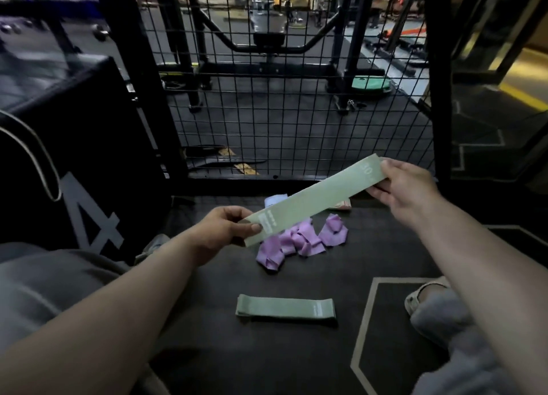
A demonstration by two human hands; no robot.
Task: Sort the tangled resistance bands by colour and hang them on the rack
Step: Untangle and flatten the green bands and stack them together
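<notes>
The left hand (225, 228) and right hand (406, 187) each pinch one end of a pale green band (314, 200) between thumb and fingers, holding it flat and taut above the dark floor mat (296, 359), probably to smooth it and read its colour. Another green band (286, 308) lies flat near the mat's middle, apparently starting a green group. The tangled purple bands (299, 242) lie beyond it, toward the wire mesh rack (296, 113).

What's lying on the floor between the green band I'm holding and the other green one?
In the head view, a tangle of purple bands lies between the held green band and the folded green band.
</notes>
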